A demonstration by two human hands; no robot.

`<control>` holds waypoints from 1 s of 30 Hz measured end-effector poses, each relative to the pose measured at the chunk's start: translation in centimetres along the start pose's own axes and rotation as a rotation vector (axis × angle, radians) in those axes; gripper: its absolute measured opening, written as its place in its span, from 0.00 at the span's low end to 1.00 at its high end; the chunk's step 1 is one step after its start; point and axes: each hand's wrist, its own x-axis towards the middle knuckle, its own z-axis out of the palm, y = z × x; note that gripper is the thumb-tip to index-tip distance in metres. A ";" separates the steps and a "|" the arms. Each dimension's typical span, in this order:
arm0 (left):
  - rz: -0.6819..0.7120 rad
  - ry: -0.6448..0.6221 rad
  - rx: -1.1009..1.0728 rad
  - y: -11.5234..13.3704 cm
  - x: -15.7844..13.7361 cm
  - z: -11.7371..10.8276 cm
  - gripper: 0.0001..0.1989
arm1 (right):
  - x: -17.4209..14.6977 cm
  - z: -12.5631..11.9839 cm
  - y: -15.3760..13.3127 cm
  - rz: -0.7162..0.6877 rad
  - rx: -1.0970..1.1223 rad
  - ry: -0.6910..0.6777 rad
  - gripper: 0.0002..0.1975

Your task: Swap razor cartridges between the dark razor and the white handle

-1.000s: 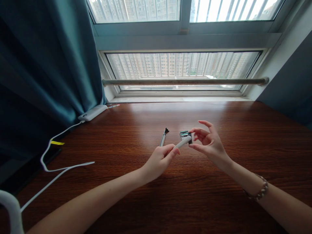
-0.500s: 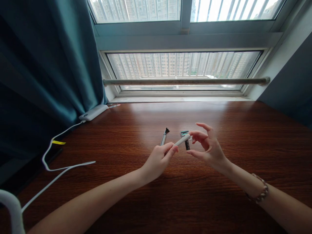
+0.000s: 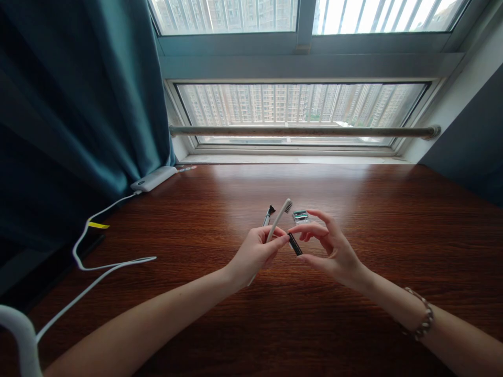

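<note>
A pale toothbrush (image 3: 280,217) is in my left hand (image 3: 255,254), its bristled head up and to the right and its handle running down through the fingers. My right hand (image 3: 328,243) holds a small black cylinder (image 3: 295,244) by its two ends, between thumb and index finger. The cylinder's upper end touches or nearly touches my left fingertips; I cannot tell which. Behind my left hand lies a silver stick with a dark head (image 3: 269,213), its lower part hidden. Beyond my right fingers sits a small clear pack with green on it (image 3: 301,215).
The brown wooden table (image 3: 220,204) runs back to the window. At the back left, a white power strip (image 3: 154,179) lies by the blue curtain (image 3: 113,104). Its white cable (image 3: 118,266) loops over the table's left side, near a yellow tag (image 3: 98,225).
The toothbrush has turned in my left hand, and its head now points up. My right hand has moved slightly left and down, and the black cylinder is now between its fingers.
</note>
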 end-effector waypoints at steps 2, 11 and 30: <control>-0.007 -0.016 -0.028 0.0 0.0 0.0 0.12 | 0.1 -0.2 -0.1 -0.022 -0.024 -0.037 0.36; 0.053 0.044 0.127 -0.2 -0.1 0.0 0.12 | -0.4 0.5 0.0 -0.141 -0.436 0.020 0.13; 0.202 -0.071 0.481 -0.3 -0.2 -0.5 0.18 | 0.1 -0.4 0.7 0.074 -0.204 0.165 0.08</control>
